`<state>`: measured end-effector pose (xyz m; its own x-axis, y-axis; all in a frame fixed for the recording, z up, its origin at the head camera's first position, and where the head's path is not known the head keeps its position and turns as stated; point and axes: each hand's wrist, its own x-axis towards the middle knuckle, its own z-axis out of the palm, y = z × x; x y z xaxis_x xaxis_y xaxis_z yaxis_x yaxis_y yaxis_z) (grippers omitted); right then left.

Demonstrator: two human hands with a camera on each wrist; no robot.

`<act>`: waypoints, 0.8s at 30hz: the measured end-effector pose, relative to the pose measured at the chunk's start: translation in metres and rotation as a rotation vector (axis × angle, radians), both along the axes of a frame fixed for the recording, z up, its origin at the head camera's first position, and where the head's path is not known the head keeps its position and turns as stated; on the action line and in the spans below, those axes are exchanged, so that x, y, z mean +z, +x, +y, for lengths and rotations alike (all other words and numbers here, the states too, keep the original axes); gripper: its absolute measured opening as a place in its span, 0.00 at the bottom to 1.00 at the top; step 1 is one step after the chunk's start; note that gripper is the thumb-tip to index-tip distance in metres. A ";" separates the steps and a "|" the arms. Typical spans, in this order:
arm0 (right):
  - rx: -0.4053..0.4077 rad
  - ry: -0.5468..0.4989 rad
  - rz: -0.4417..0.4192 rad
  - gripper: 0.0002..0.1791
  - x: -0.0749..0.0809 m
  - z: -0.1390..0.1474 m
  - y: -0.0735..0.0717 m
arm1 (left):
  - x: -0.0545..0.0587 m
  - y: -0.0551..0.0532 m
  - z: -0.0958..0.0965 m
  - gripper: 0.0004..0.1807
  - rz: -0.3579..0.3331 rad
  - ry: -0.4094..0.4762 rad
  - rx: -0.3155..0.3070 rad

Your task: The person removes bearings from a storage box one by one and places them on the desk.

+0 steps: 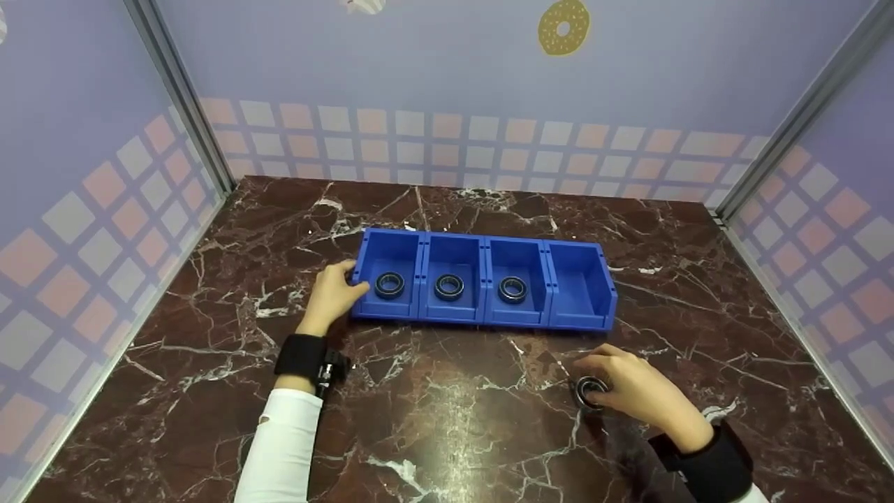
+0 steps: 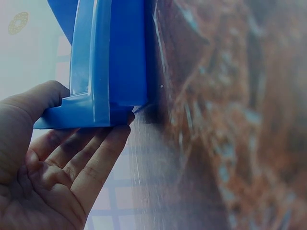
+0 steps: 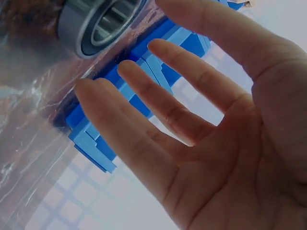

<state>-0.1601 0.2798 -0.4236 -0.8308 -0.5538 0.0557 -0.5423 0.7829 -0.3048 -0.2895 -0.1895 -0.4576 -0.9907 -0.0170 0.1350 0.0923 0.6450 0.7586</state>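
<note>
A row of joined blue storage bins (image 1: 517,318) stands on the table. My left hand (image 1: 330,296) grips the leftmost end, with its thumb over the edge and its fingers against the outer side (image 2: 86,115). Three of the bins hold a ball bearing each: the left one (image 1: 389,297), the second one (image 1: 449,297) and the third one (image 1: 513,300). In front of the row at the right, my right hand (image 1: 637,384) hovers round another bearing (image 1: 580,395). Its fingers are spread beside that bearing (image 3: 72,28) in the right wrist view, not closed round it.
The fourth bin (image 1: 576,283), at the right end, has a bare floor. A dark red marbled tabletop (image 1: 433,405) with white veins lies under everything. Patterned panels (image 1: 454,77) with metal corner posts (image 1: 185,98) enclose it at the back and sides.
</note>
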 end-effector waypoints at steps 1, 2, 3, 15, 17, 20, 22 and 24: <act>-0.007 -0.005 0.002 0.25 0.001 0.000 0.000 | 0.000 0.000 0.000 0.30 0.004 0.000 0.000; -0.010 -0.011 0.003 0.25 0.002 0.000 -0.001 | 0.000 0.000 -0.001 0.30 0.006 0.002 0.000; -0.014 -0.018 0.003 0.25 0.003 0.000 -0.001 | 0.000 0.000 -0.001 0.30 0.007 0.004 -0.001; -0.032 -0.088 0.095 0.25 0.011 -0.002 -0.008 | 0.000 0.000 0.000 0.30 -0.003 0.011 0.001; -0.041 -0.098 0.114 0.25 0.011 -0.003 -0.009 | 0.000 0.000 0.000 0.30 -0.005 0.004 0.003; -0.047 -0.109 0.142 0.25 0.013 -0.004 -0.011 | 0.001 0.000 0.000 0.30 -0.010 -0.005 0.008; -0.052 -0.111 0.157 0.25 0.015 -0.006 -0.013 | 0.001 0.000 0.000 0.30 -0.015 -0.004 0.007; -0.053 -0.114 0.168 0.25 0.017 -0.007 -0.014 | 0.001 0.000 0.000 0.30 -0.018 -0.001 0.005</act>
